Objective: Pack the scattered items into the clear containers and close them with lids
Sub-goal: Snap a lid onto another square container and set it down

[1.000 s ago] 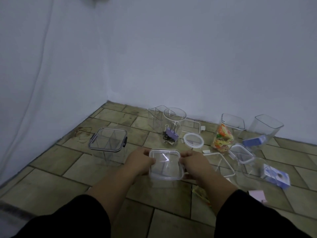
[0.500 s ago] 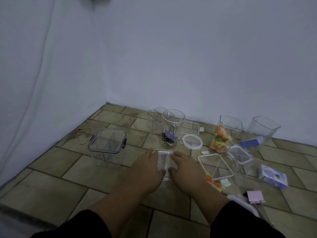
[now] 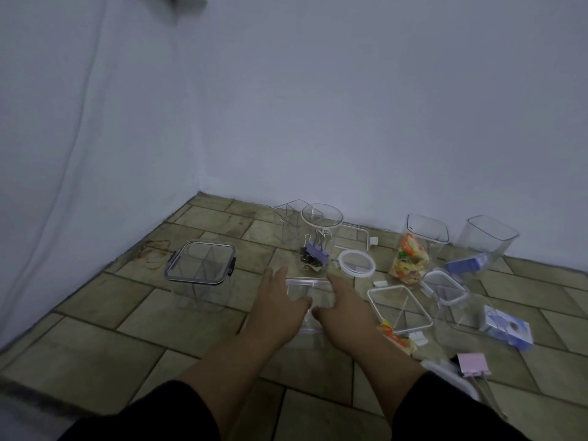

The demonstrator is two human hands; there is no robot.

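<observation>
On the tan tiled floor (image 3: 95,329) by the white wall corner, I see the left hand (image 3: 280,308) and right hand (image 3: 345,310) flat, fingers straight, pressing the small clear square lidded container (image 3: 305,285). Bare tiles lie to its left, before a black-clipped lidded clear box (image 3: 200,265). Behind, a round clear jar (image 3: 321,227) holds binder clips (image 3: 315,254).

2 hands (image 3: 280,310) (image 3: 345,310), abt 8 clear containers (image 3: 200,262) (image 3: 307,283) (image 3: 286,227) (image 3: 318,227) (image 3: 428,227) (image 3: 490,240) (image 3: 461,313) (image 3: 399,308), 2 snack pks (image 3: 410,262) (image 3: 396,337), 2 blue boxes (image 3: 464,264) (image 3: 506,327), 1 pink clip (image 3: 472,364)

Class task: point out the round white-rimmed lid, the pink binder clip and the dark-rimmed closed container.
round white-rimmed lid (image 3: 356,264): head view, clear centre.
pink binder clip (image 3: 473,364): head view, pink body.
dark-rimmed closed container (image 3: 199,263): head view, lid's middle.
</observation>
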